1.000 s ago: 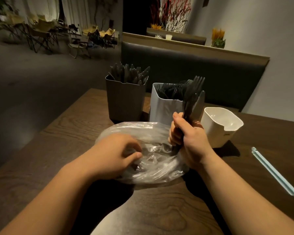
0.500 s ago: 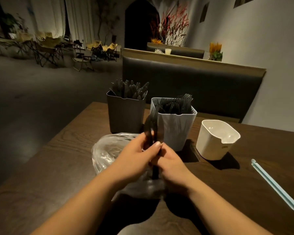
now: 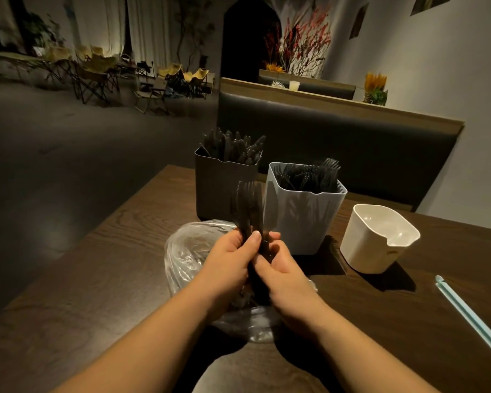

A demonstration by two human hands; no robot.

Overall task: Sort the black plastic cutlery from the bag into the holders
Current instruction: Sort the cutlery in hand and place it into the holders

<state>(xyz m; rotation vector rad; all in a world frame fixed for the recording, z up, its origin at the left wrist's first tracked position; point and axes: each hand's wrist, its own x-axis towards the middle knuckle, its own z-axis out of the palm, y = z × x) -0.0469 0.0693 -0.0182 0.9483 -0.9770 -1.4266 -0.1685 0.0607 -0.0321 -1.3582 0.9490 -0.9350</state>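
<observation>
1. Crumpled clear plastic bag (image 3: 186, 251) sits left of centre on the dark wooden tabletop (image 3: 97, 279), under both wrists.
2. Left hand (image 3: 228, 262) and right hand (image 3: 284, 275) are together at centre, clamped on one bundle of black plastic cutlery (image 3: 245, 205), tines up.
3. Square the handles first. The probable target is the tall white fork holder (image 3: 298, 219), right of centre.

Cutlery (image 3: 247, 205) handles behind curled fingers (image 3: 254, 240)
</observation>
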